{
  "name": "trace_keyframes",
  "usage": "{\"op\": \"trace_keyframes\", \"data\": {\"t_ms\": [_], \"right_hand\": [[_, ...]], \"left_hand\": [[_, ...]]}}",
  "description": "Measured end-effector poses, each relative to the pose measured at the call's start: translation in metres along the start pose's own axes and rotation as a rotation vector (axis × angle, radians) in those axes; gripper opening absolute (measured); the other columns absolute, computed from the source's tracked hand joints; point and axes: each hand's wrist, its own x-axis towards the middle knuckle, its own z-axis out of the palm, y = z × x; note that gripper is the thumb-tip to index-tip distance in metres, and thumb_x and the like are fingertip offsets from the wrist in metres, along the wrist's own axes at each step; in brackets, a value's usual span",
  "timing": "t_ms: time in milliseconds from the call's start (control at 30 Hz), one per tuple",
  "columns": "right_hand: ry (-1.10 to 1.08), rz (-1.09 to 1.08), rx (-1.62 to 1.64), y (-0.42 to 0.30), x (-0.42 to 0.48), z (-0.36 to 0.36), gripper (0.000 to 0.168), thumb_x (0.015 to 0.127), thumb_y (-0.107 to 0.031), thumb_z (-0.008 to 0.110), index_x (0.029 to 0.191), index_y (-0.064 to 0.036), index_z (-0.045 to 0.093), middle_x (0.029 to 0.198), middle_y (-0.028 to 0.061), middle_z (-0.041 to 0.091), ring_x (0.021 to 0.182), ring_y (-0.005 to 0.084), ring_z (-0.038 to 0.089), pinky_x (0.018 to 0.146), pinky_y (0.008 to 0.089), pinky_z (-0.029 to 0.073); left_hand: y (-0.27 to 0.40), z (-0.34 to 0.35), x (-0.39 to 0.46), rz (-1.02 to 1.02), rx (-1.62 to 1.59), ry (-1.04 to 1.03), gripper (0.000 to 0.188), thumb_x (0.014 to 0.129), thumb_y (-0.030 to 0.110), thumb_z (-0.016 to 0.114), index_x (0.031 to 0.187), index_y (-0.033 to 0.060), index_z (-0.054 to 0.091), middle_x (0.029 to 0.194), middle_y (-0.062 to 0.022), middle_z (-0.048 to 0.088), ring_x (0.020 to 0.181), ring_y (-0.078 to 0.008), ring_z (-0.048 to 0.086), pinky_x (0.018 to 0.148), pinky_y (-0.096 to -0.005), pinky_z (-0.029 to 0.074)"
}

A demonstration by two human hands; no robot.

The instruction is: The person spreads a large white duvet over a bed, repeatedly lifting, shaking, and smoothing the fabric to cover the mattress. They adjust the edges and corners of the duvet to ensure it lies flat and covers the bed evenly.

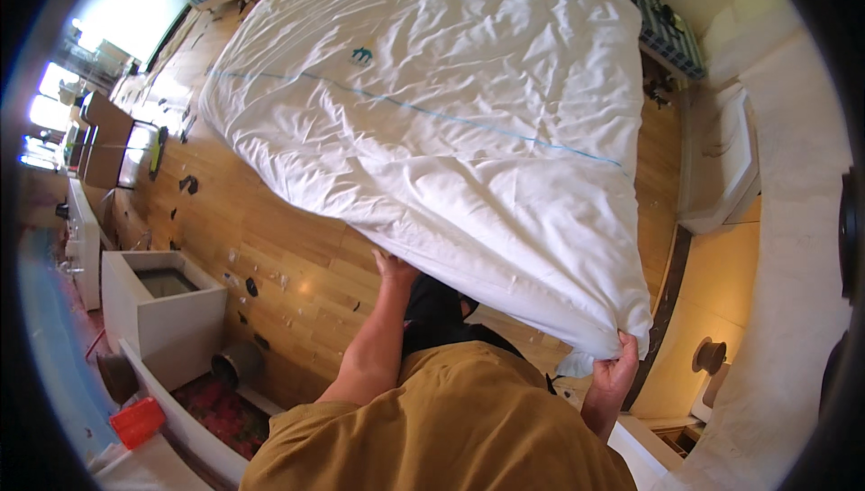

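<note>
A large white duvet or quilt cover, wrinkled, with a thin blue line across it and a small teal printed mark, spreads out before me. My right hand pinches its near right corner between thumb and fingers, and the cloth gathers in folds towards that grip. At the near edge, left of the middle, my left hand touches the underside of the cover. Part of its fingers is hidden by the cloth, so its grip does not show. Whatever supports the cover is hidden beneath it.
Dark scraps and debris lie on the wooden floor. To the left stand an open white box-like drawer, a cylindrical container, a red object and a brown chair. A doorway threshold runs along the right.
</note>
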Motion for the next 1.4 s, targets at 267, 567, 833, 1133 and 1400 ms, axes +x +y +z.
{"op": "trace_keyframes", "data": {"t_ms": [267,567,833,1133,1400], "right_hand": [[0.078,-0.043,-0.03,-0.003,0.001,0.006,0.024,0.073,-0.01,0.055,0.095,0.0,0.055,0.091,0.0077,0.059,0.082,0.02,0.058,0.072,0.0324,0.05],[0.137,-0.119,-0.093,0.0,0.02,-0.012,0.033,0.069,-0.01,0.058,0.1,-0.001,0.053,0.093,0.0078,0.056,0.083,0.0198,0.057,0.069,0.0321,0.049],[0.048,-0.521,-0.829,0.057,0.047,-0.09,0.029,0.069,-0.004,0.048,0.098,0.0,0.051,0.088,0.0131,0.053,0.079,0.0229,0.052,0.071,0.0295,0.04],[-0.156,-0.709,-1.048,0.058,0.051,-0.095,0.026,0.074,-0.004,0.048,0.099,0.004,0.049,0.087,0.0183,0.053,0.083,0.0249,0.052,0.077,0.0323,0.04],[-0.173,-0.218,-0.523,0.061,0.041,-0.059,0.027,0.076,-0.003,0.053,0.101,0.004,0.047,0.092,0.0108,0.052,0.082,0.019,0.051,0.075,0.0287,0.042]], "left_hand": [[0.019,0.088,-0.004,0.019,-0.04,-0.681,0.058,0.082,0.048,0.046,0.125,0.0092,0.039,0.123,-0.0125,0.045,0.112,-0.0332,0.044,0.092,-0.0522,0.038],[0.046,0.054,-0.043,0.203,0.185,-0.538,0.046,0.088,0.03,0.041,0.127,0.006,0.037,0.126,-0.0138,0.044,0.113,-0.0314,0.044,0.094,-0.0495,0.038],[0.06,0.038,-0.015,0.174,0.161,-0.129,0.037,0.085,0.017,0.034,0.119,0.0031,0.044,0.121,-0.0162,0.048,0.11,-0.0321,0.047,0.096,-0.0462,0.037],[0.082,0.042,-0.029,0.359,0.202,0.039,0.043,0.074,0.0,0.055,0.112,0.0099,0.04,0.103,-0.0124,0.049,0.098,-0.0268,0.048,0.075,-0.0438,0.047],[-0.022,0.07,-0.088,0.167,0.995,-0.28,0.054,0.075,0.017,0.066,0.119,0.0163,0.034,0.068,-0.0034,0.052,0.055,-0.0137,0.054,0.05,-0.0293,0.047]]}}
